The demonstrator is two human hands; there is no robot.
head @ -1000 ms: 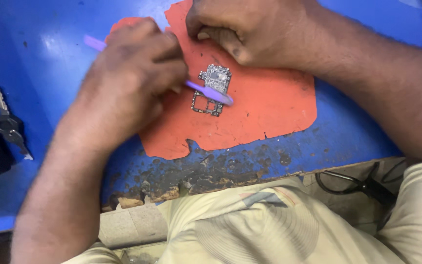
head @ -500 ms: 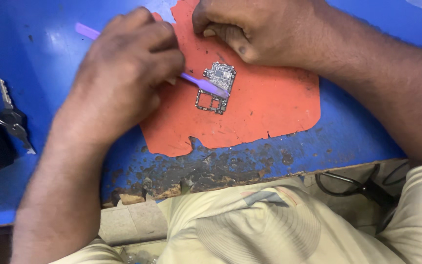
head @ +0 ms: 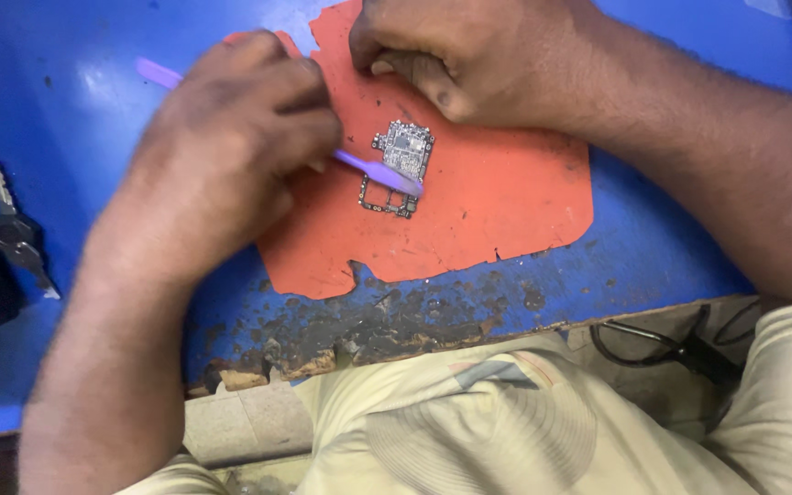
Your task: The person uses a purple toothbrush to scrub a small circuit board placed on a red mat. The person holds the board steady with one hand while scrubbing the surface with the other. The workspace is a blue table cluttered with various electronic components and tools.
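Fingers of the left hand (head: 231,137) grip a purple brush (head: 373,171) across a small, cutout grey circuit board (head: 398,165).

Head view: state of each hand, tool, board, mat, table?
left hand: closed on the purple brush, knuckles up
purple brush: held slanted, head end on the board
circuit board: bare, lying flat on the mat
right hand: curled, resting on the mat's upper edge; no visible grip
orange mat: flat, edges ragged
blue table: paint worn off along the near edge
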